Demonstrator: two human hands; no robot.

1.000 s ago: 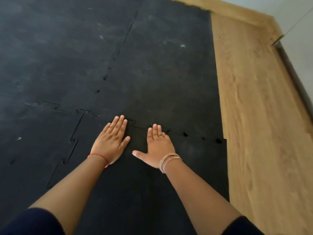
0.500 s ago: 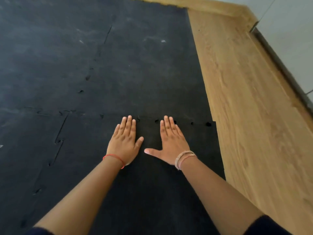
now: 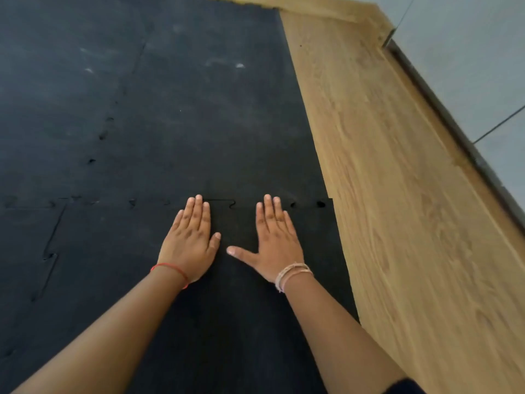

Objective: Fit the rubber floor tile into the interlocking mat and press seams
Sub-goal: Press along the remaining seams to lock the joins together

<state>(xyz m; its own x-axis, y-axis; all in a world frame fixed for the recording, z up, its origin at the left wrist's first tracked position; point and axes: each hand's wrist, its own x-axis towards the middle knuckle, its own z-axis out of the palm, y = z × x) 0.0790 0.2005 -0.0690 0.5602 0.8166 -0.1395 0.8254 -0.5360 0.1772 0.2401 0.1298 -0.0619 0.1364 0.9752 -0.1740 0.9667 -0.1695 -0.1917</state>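
Observation:
The black rubber floor tile (image 3: 244,314) lies flat under my arms, joined to the black interlocking mat (image 3: 184,123) beyond it. A toothed seam (image 3: 227,202) runs across just past my fingertips, with small gaps near its right end. My left hand (image 3: 191,242) lies flat, palm down, on the tile, fingers together and reaching the seam. My right hand (image 3: 275,239) also rests flat on the tile, thumb spread toward the left hand. Neither hand holds anything.
A second toothed seam (image 3: 51,251) runs down the tile's left side. Bare wooden floor (image 3: 397,194) borders the mat on the right. A grey wall with a dark baseboard (image 3: 443,115) stands beyond the wood.
Both hands have slid to the right along the cross seam, and they are now spread farther apart. The view has shifted right with them.

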